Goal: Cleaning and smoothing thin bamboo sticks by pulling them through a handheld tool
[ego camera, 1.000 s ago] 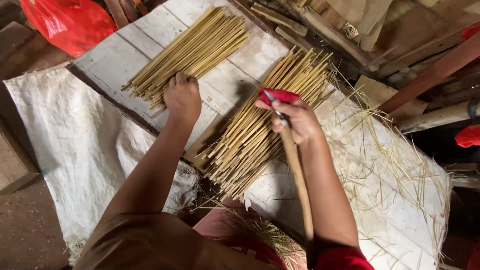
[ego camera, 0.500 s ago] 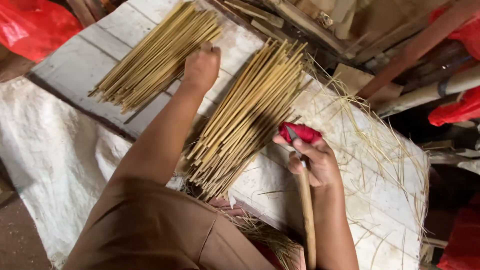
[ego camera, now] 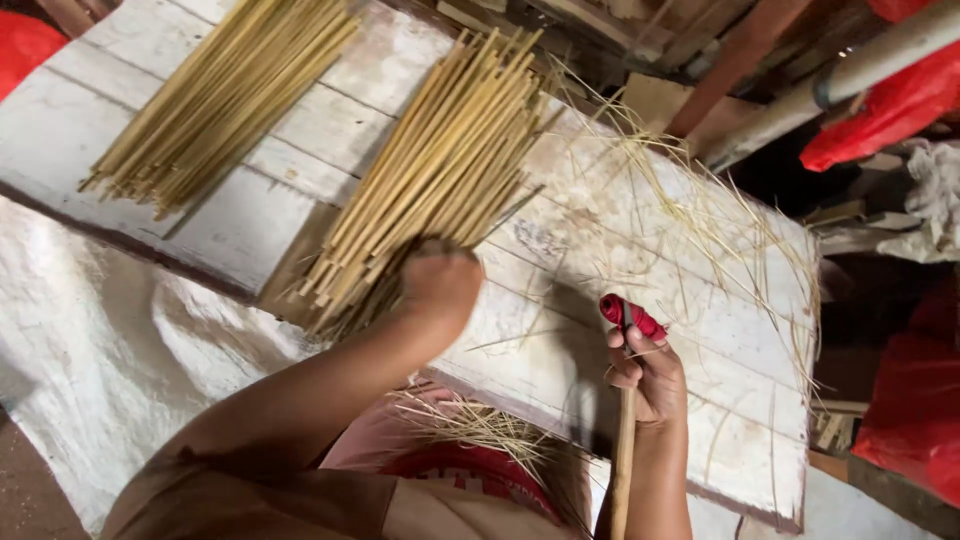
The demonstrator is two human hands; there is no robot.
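My left hand is closed into a fist on the near ends of a loose pile of thin bamboo sticks, which lies in the middle of a white wooden board. To the right, above the board's near part, my right hand grips a tool with a red-wrapped handle. A long pale stick runs down from that hand along my forearm. The tool's working end is hidden.
A second pile of bamboo sticks lies on the board's left part. Thin straw-like shavings are strewn over its right part. White sackcloth covers the ground at left. Red plastic bags, a pipe and wood scraps crowd the right.
My left hand has moved from the far gap between the piles back to the near end of the middle pile. My right hand with the red-handled tool has moved right and nearer.
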